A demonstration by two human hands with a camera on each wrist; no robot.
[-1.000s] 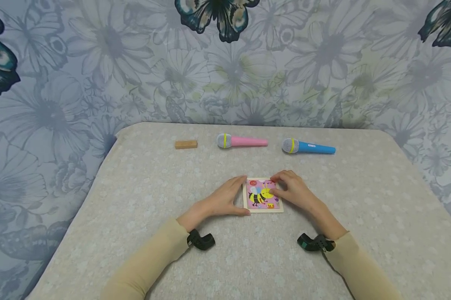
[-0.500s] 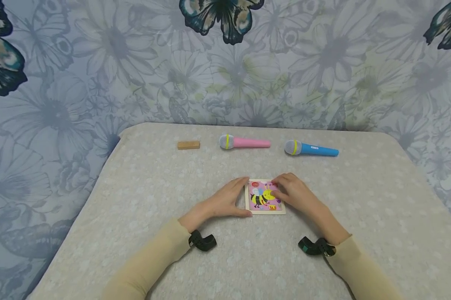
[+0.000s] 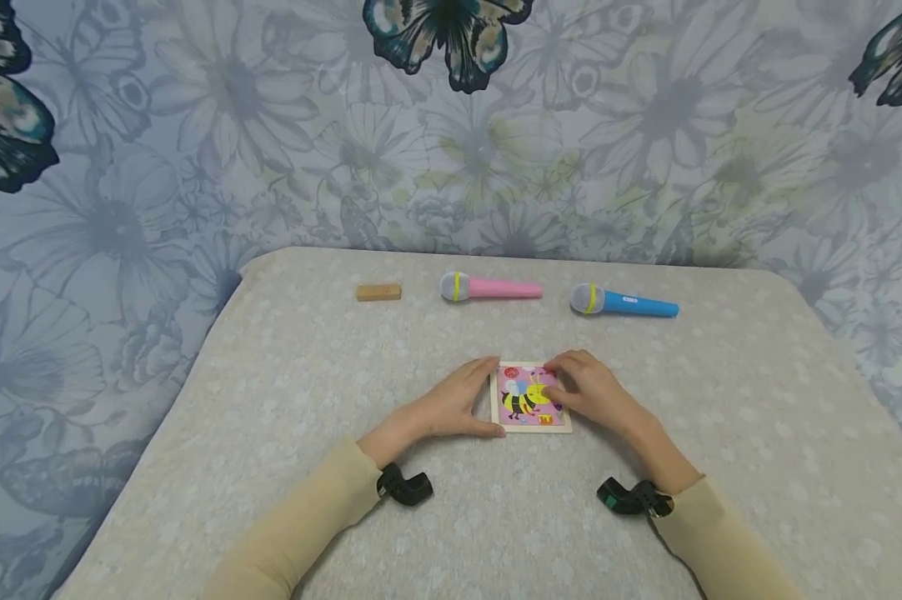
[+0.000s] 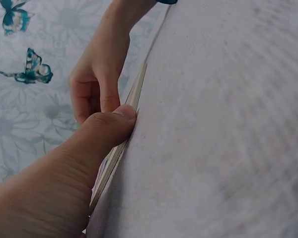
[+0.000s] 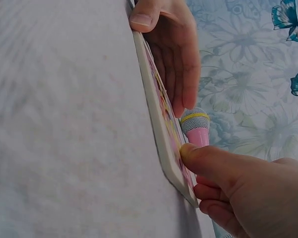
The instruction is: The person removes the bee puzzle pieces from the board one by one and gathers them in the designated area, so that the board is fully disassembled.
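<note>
A small square picture board with a pale wooden rim and a yellow-black bee on pink lies flat on the table. Spanning its left side, the left hand holds it, thumb at the near corner and fingers at the far one. The right hand has its thumb on the bee's face and its fingers at the far right edge. In the left wrist view the left thumb presses the board's edge. The right wrist view shows the right thumb on the board's printed face; its other fingers are curled and partly hidden.
Behind the board stand in a row a wooden block, a pink toy microphone and a blue one, all lying on the patterned tablecloth. A flowered wall covering rises beyond the table's back edge.
The head view has shifted slightly, so everything appears a little further right and lower. Both hands keep their places on the board, which has not visibly moved on the table.
</note>
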